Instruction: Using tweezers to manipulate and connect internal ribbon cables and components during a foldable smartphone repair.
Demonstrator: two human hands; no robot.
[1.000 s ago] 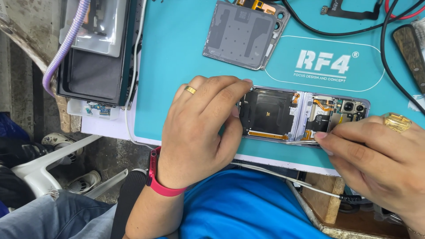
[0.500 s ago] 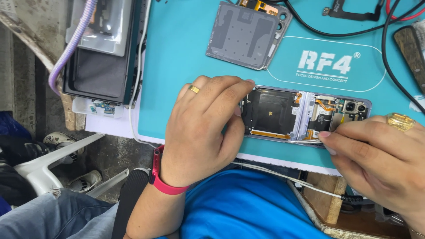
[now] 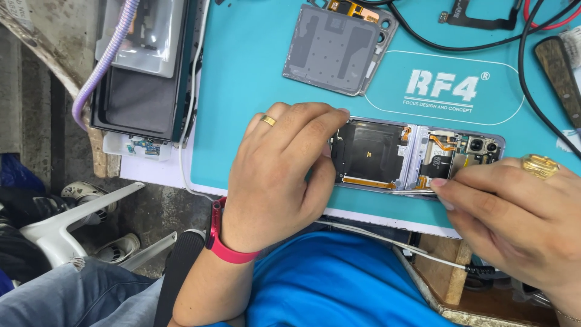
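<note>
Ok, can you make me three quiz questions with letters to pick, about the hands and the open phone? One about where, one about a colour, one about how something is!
1. Where does the separate grey back cover lie?
A. above the opened phone
B. under the left hand
C. on the floor

2. What colour is the band on the left wrist?
A. green
B. pink
C. white

3. How is the phone on the teal mat?
A. closed
B. wrapped
C. opened, insides showing

Answers: 1 A, it rests farther up the mat. 2 B, the wristband is pink. 3 C, camera parts and cables show while the left hand and right hand touch it.
</note>
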